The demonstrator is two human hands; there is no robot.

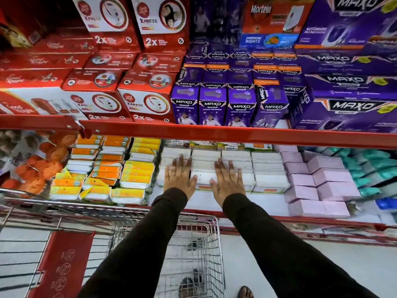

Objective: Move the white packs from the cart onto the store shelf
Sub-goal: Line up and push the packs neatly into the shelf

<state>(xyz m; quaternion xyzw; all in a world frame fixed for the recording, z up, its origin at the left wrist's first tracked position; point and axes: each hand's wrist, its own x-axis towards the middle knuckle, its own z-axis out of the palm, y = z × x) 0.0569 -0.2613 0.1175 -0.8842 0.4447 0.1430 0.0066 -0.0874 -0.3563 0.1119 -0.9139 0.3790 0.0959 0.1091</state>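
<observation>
Reaching over the wire cart (193, 244), you have both arms in dark sleeves stretched toward the lower store shelf (214, 203). Your left hand (179, 176) lies flat, fingers spread, on the stacked white packs (266, 168), and your right hand (227, 181) lies flat beside it on the same stack, palm down, gripping nothing. The front pack (204, 177) shows between your two hands. Those packs sit in rows mid-shelf, under the red shelf edge (236, 136) that overhangs them just above your fingertips. Yellow and orange packs (129, 177) crowd close on the left; pale pink boxes (322, 183) stand just to the right, with teal packs (376, 164) beyond. Above, red Xpress boxes (146, 104) and purple Maxo boxes (212, 106) fill the upper shelf. A red flap (62, 265) hangs on the cart, and a bare foot (245, 293) shows beside it.
</observation>
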